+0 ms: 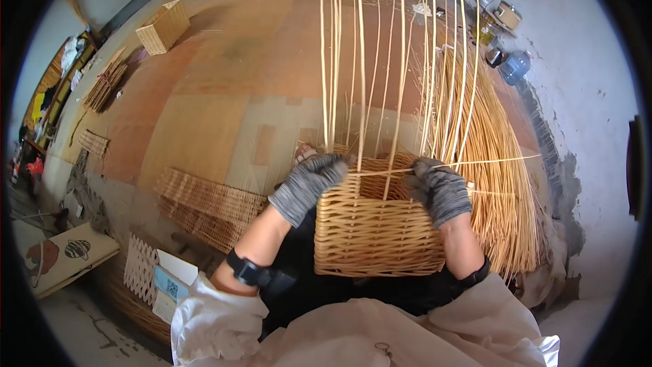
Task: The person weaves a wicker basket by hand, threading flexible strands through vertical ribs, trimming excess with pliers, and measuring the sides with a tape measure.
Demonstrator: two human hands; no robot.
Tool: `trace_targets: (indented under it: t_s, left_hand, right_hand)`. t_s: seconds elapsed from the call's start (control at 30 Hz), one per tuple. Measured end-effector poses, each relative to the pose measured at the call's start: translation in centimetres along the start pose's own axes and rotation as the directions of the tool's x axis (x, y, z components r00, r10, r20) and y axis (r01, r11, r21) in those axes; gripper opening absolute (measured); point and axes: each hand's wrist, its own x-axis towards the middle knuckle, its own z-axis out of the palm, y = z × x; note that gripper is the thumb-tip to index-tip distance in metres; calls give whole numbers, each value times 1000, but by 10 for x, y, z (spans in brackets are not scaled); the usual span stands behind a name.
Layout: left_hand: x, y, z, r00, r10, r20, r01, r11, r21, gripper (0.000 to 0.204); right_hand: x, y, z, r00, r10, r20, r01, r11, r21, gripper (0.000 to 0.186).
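Observation:
A half-woven wicker basket [377, 241] stands on my lap, with tall upright stakes [360, 61] rising out of its rim. My left hand [311, 187], in a grey knit glove, is closed at the basket's left far corner. My right hand [440, 191], gloved alike, is closed at the right corner. A thin wicker strand [496, 160] crosses the basket's opening from my left fingertips to my right hand, and its loose end sticks out to the right. The fingertips are partly hidden behind the stakes.
A big bundle of long wicker rods [496, 211] lies along my right. Woven panels [210, 207] lie on the floor to my left, near a blue-and-white box [170, 282]. Farther off are a rectangular wicker basket [163, 27] and a blue water jug [515, 68] by the wall.

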Motion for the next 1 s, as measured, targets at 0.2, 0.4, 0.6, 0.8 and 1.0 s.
trace_targets:
  t_s: [0.2, 0.4, 0.6, 0.8, 1.0]
  left_hand:
    - [-5, 0, 23, 977, 48, -209, -10, 984, 177, 15]
    - [-20, 4, 17, 960, 54, -276, 10, 975, 224, 13]
    - [-18, 12, 9, 987, 2, -161, 64, 914, 401, 21]
    - [-8, 14, 19, 986, -35, -162, 64, 982, 177, 20]
    - [-53, 23, 51, 700, 576, -423, -422, 811, 406, 15]
  right_hand:
    - [46, -49, 77, 725, -615, 310, 481, 130, -867, 33]
    - [-2, -56, 49, 881, -470, 44, 445, 796, -410, 30]
    - [-43, -39, 62, 603, -582, 546, 390, -382, -838, 21]
    - [-10, -14, 38, 775, -276, 569, 484, -320, -815, 16]
    - [-48, -29, 26, 612, -546, 572, 507, -284, -814, 25]
